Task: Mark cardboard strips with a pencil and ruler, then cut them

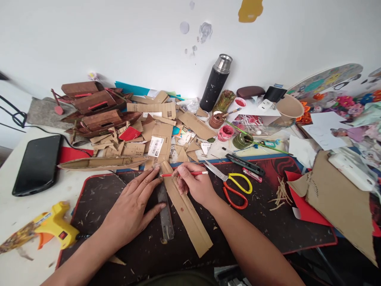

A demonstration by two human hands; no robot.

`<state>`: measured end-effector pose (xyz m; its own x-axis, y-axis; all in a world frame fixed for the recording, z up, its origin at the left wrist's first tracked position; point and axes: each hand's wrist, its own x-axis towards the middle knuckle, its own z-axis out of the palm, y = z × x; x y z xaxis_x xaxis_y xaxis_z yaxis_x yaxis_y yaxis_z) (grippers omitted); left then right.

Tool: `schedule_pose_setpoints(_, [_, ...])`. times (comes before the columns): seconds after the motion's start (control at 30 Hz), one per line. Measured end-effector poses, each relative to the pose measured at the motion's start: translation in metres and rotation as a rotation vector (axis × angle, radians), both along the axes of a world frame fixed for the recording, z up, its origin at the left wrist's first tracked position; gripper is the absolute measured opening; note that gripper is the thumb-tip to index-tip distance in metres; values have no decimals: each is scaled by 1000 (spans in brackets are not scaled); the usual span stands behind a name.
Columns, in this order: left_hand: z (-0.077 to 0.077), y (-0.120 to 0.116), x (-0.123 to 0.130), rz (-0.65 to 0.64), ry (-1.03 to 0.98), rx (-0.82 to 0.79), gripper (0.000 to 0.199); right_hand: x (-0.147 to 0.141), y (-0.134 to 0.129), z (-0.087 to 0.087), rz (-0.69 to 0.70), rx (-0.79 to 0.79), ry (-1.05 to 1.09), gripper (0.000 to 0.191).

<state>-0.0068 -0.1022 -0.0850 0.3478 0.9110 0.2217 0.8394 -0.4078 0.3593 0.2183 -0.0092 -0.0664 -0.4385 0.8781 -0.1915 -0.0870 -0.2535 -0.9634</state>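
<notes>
My left hand [133, 202] lies with fingers spread on a dark, narrow ruler [166, 222], its fingertips near the ruler's upper end. In my right hand [193, 183] is a red pencil [196, 173], pinched between thumb and fingers, its tip pointing left toward the ruler's upper end. Under the pencil a long cardboard strip [190, 218] runs slantwise over the dark mat [119, 266], and my right hand's lower fingers rest on the strip. Just right of that hand lie scissors [228, 178] with one yellow and one red handle.
Cardboard scraps [133, 149] and brown model boats [101, 119] fill the back left. A yellow glue gun [61, 230] and phone [37, 165] are at left. Behind stand a black thermos [214, 87] and paint jars [225, 133]. Cardboard [342, 198] lies at right.
</notes>
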Motion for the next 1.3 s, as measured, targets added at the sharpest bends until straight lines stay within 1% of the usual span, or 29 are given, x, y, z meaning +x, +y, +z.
schedule_pose_setpoints(0.3, [-1,1,-1,-2,3,-12,58,-1,1,0,-70,-11,44,63])
schedule_pose_setpoints(0.5, [0,1,0,0,0,-17,59,-1,0,1,-77,-2,-6,63])
schedule_pose_setpoints(0.7, [1,1,0,-1,12,-10,59,-2,-1,0,-82,-3,19,62])
schedule_pose_setpoints(0.83, [2,1,1,6,11,-5,60,-2,-1,0,-96,7,-4,62])
schedule_pose_setpoints(1.07, [1,1,1,-3,25,10,57,-4,0,0,-140,51,-24,62])
schedule_pose_setpoints(1.3, [1,2,2,1,22,4,56,-10,0,-3,-122,89,-68,60])
